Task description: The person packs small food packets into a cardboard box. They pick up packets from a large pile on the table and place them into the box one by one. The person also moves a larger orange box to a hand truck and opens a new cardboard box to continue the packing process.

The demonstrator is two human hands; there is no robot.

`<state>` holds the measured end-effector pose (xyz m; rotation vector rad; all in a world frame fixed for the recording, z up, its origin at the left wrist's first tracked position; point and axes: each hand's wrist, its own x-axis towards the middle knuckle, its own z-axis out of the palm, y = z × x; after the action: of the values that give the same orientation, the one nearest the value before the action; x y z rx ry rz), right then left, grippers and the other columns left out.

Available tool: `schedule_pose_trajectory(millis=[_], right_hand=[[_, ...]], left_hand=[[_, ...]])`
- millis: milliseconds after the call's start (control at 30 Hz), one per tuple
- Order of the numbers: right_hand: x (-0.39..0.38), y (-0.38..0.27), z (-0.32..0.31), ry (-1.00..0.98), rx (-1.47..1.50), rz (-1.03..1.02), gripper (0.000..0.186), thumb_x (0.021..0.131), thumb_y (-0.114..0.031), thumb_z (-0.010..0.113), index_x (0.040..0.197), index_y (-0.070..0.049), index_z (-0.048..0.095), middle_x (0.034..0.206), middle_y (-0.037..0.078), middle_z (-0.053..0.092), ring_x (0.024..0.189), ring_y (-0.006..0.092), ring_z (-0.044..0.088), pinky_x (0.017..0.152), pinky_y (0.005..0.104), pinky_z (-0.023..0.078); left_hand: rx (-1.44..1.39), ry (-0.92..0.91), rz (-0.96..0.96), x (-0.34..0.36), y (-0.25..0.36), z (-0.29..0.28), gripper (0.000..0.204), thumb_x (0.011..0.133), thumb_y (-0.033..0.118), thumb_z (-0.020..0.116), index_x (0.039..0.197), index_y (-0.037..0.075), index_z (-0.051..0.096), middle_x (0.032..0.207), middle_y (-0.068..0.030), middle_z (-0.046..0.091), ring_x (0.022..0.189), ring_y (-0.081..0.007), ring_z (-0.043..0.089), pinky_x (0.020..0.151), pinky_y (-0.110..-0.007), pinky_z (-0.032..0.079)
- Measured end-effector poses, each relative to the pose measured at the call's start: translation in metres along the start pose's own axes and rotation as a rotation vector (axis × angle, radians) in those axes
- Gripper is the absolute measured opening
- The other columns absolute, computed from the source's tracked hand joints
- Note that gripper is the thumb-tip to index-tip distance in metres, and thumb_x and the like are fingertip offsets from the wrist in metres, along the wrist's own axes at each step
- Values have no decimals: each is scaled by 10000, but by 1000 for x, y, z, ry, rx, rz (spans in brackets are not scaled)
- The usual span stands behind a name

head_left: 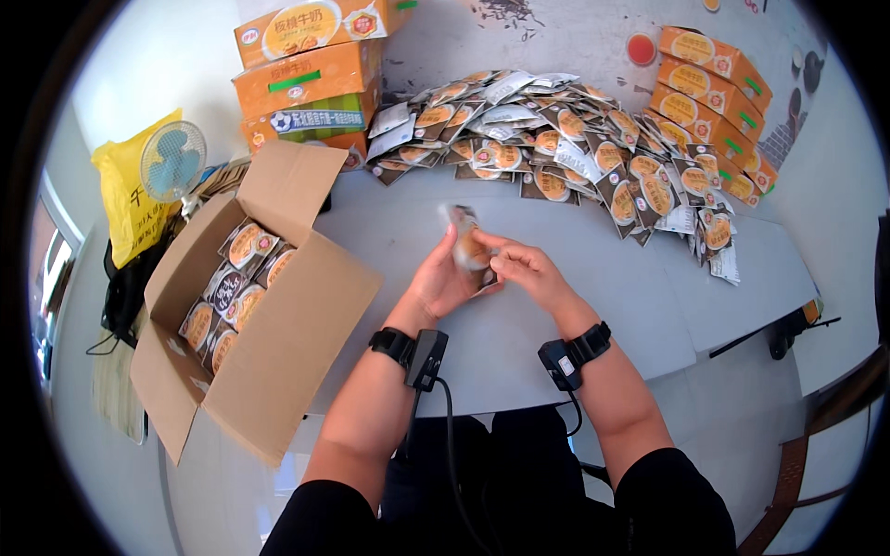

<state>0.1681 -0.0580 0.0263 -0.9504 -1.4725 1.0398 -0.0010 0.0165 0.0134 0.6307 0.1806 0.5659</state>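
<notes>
Above the middle of the grey table (593,306), both my hands hold a small flat snack packet (465,243) with an orange and brown print; it is blurred. My left hand (436,283) cups it from below and the left. My right hand (521,267) pinches its right edge with fingers and thumb. A black band with a small device sits on each wrist. A wide heap of like packets (556,148) lies across the table's far side. An open cardboard box (250,306) at my left holds several packets standing in rows.
Stacked orange cartons (311,79) stand at the back left, and several more orange cartons (709,88) at the back right. A yellow bag (125,199) and a small fan (173,159) sit left of the box. A chair edge (816,445) shows at lower right.
</notes>
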Motion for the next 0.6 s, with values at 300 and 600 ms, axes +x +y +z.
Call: schedule_pose_trajectory(millis=[300,600], right_hand=[[5,26,-29,314,-166,84,374,899,-375,508,767,-33,580,716,-1,559,668,66,478,582,218,384],[-3,20,-15,152,-126,207,399,886,-415,532,734,-48,577,649,-19,507,611,60,445,558,217,366]], left_hand=[[-223,-90,145,3,3,4,659,903,543,333,1313,27,335,1292,-224,423,1200,-375,419,972,-552,373],[-197,-1,195,13,-4,-9,645,917,520,330,1305,5,350,1313,-208,413,1199,-340,430,1010,-490,348]])
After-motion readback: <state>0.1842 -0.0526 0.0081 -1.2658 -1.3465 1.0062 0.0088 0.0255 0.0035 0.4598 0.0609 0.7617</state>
